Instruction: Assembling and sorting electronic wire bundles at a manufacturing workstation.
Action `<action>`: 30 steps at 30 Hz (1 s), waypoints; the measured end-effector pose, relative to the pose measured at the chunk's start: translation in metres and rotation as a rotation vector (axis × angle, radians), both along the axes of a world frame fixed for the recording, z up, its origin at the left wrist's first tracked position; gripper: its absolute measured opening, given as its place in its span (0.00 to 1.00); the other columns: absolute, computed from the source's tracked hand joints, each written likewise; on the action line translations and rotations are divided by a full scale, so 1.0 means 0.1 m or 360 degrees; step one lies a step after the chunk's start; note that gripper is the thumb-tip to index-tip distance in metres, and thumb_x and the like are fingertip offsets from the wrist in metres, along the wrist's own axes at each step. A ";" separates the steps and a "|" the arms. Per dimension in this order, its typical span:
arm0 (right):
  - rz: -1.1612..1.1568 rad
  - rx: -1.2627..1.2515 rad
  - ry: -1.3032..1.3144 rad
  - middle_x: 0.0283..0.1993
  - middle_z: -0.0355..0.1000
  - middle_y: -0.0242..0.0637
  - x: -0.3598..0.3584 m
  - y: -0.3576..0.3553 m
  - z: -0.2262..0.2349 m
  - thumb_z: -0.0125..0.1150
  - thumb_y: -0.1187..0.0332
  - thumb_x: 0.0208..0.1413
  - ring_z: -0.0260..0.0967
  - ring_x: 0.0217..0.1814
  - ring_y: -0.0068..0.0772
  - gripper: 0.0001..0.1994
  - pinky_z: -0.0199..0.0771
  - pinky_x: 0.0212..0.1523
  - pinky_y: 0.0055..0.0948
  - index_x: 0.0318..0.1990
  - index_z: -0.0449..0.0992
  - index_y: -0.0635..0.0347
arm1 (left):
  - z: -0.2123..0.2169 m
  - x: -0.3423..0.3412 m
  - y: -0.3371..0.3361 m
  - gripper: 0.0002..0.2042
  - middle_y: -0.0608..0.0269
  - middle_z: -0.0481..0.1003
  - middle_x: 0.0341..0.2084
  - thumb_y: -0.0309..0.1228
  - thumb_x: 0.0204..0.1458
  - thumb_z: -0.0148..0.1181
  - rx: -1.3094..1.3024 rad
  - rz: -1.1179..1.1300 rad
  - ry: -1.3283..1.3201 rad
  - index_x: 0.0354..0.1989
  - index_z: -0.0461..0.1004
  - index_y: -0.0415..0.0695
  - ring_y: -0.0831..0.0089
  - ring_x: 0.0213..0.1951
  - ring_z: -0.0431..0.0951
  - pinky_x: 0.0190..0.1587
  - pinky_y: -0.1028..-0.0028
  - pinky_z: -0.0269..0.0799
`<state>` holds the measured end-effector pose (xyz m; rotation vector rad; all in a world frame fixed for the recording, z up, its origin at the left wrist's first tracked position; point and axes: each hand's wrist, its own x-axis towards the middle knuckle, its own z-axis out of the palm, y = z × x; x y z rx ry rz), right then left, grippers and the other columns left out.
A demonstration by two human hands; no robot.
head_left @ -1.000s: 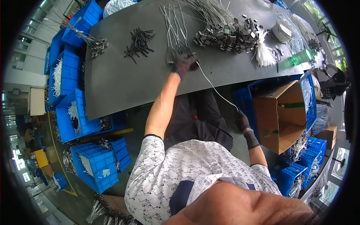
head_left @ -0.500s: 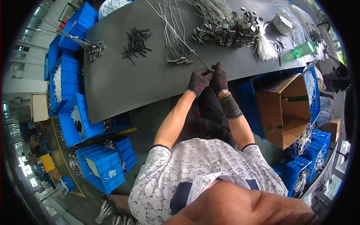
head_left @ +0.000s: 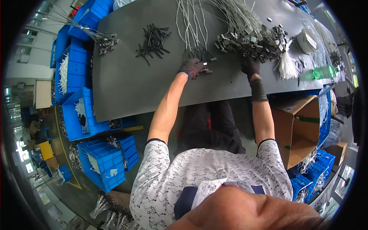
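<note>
My left hand point(head_left: 191, 68), in a dark knit glove with a blue cuff, is closed around the lower end of a pale wire point(head_left: 186, 32) in a small group on the grey table. Small metal end blocks point(head_left: 207, 71) of that group lie just beside its fingers. My right hand point(head_left: 250, 68), also gloved, reaches to the near edge of a large heap of metal-ended wires point(head_left: 255, 40). Its fingertips are dark and partly hidden against the heap, so their grip does not show.
A pile of short black sleeves point(head_left: 156, 40) lies left on the table point(head_left: 126, 84). White ties point(head_left: 286, 66), scissors point(head_left: 299, 67), a tape roll point(head_left: 307, 40) and a green bottle point(head_left: 325, 72) are at right. Blue crates point(head_left: 101, 163) stand left; a cardboard box point(head_left: 301, 134) sits below the table's right edge.
My hands, together at the table's front edge around a wire half a second ago, have parted. The left moved to the small wire group, the right forward to the heap. The view shifted slightly.
</note>
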<state>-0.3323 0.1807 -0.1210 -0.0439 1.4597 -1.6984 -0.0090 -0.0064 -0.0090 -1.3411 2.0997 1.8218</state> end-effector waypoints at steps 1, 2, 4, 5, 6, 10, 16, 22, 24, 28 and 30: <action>0.0016 -0.0008 -0.0004 0.52 0.75 0.48 -0.13 -0.06 -0.10 0.63 0.54 0.59 0.80 0.36 0.46 0.31 0.76 0.27 0.39 0.68 0.63 0.46 | -0.12 0.06 -0.10 0.10 0.69 0.77 0.23 0.37 0.56 0.54 -0.0008 0.0016 -0.0004 0.35 0.80 0.46 0.77 0.25 0.78 0.27 0.74 0.75; 0.0187 0.0327 0.0785 0.51 0.77 0.48 -0.22 -0.15 -0.14 0.63 0.53 0.59 0.79 0.40 0.49 0.28 0.77 0.34 0.42 0.65 0.67 0.46 | -0.33 0.14 -0.22 0.12 0.60 0.78 0.25 0.38 0.53 0.54 -0.0297 0.0036 0.0193 0.35 0.81 0.45 0.68 0.27 0.80 0.30 0.66 0.76; 0.0363 0.0649 0.1557 0.50 0.78 0.48 -0.16 -0.31 -0.16 0.63 0.52 0.59 0.79 0.44 0.51 0.26 0.78 0.41 0.45 0.62 0.71 0.47 | -0.49 0.27 -0.42 0.14 0.51 0.79 0.27 0.39 0.51 0.54 -0.0585 0.0060 0.0358 0.35 0.81 0.43 0.60 0.30 0.82 0.34 0.59 0.76; 0.0169 0.0391 0.1346 0.43 0.77 0.43 -0.07 -0.31 -0.14 0.59 0.48 0.62 0.75 0.38 0.39 0.24 0.75 0.38 0.37 0.56 0.75 0.55 | -0.53 0.34 -0.51 0.14 0.49 0.79 0.29 0.39 0.50 0.54 -0.0900 0.0276 0.0189 0.35 0.81 0.44 0.55 0.33 0.82 0.36 0.57 0.75; -0.0023 0.0144 0.1130 0.36 0.76 0.39 0.03 -0.28 -0.07 0.54 0.45 0.65 0.71 0.32 0.27 0.27 0.72 0.35 0.29 0.50 0.79 0.63 | -0.55 0.43 -0.60 0.14 0.47 0.79 0.30 0.40 0.49 0.54 -0.1212 0.0490 0.0015 0.34 0.81 0.45 0.50 0.36 0.82 0.39 0.54 0.75; 0.0146 0.0200 0.1448 0.35 0.76 0.35 0.25 -0.08 0.16 0.58 0.49 0.63 0.71 0.32 0.24 0.23 0.72 0.33 0.29 0.42 0.81 0.65 | -0.53 0.62 -1.10 0.16 0.46 0.80 0.34 0.43 0.48 0.55 -0.1228 0.0827 -0.0530 0.37 0.83 0.48 0.46 0.40 0.81 0.39 0.54 0.76; 0.0293 -0.0095 0.0001 0.33 0.76 0.42 -0.03 0.22 -0.07 0.56 0.63 0.61 0.74 0.35 0.41 0.11 0.74 0.35 0.33 0.43 0.79 0.59 | -0.39 0.25 -1.44 0.21 0.49 0.81 0.42 0.49 0.48 0.58 -0.1185 0.0701 -0.0984 0.39 0.83 0.46 0.50 0.45 0.83 0.42 0.53 0.78; 0.0475 -0.0099 -0.0558 0.32 0.73 0.37 1.16 0.99 0.45 0.57 0.59 0.64 0.73 0.35 0.30 0.16 0.75 0.37 0.32 0.44 0.74 0.66 | -1.24 0.43 -1.93 0.21 0.53 0.79 0.50 0.48 0.51 0.60 -0.1005 0.0646 -0.1197 0.48 0.81 0.49 0.54 0.50 0.81 0.46 0.57 0.79; 0.0707 -0.0019 0.0353 0.33 0.73 0.35 1.54 1.17 0.73 0.56 0.59 0.64 0.73 0.35 0.30 0.15 0.74 0.36 0.31 0.44 0.74 0.65 | -1.68 0.72 -2.23 0.20 0.54 0.78 0.52 0.47 0.53 0.59 -0.1075 0.0578 -0.1328 0.49 0.81 0.50 0.55 0.52 0.80 0.47 0.58 0.79; 0.0560 0.0395 0.0069 0.33 0.74 0.34 1.79 1.84 0.85 0.54 0.60 0.66 0.73 0.34 0.28 0.14 0.72 0.34 0.31 0.43 0.74 0.64 | -2.06 0.87 -2.26 0.18 0.54 0.79 0.51 0.43 0.54 0.59 -0.1398 0.0087 -0.1207 0.48 0.81 0.48 0.58 0.51 0.81 0.48 0.61 0.78; 0.0491 0.0546 0.0219 0.31 0.73 0.37 1.87 2.27 0.62 0.54 0.60 0.66 0.73 0.33 0.31 0.14 0.72 0.34 0.31 0.43 0.74 0.64 | -2.11 0.84 -2.18 0.17 0.53 0.81 0.47 0.41 0.52 0.60 -0.1504 -0.0109 -0.1129 0.46 0.82 0.47 0.58 0.48 0.83 0.46 0.63 0.78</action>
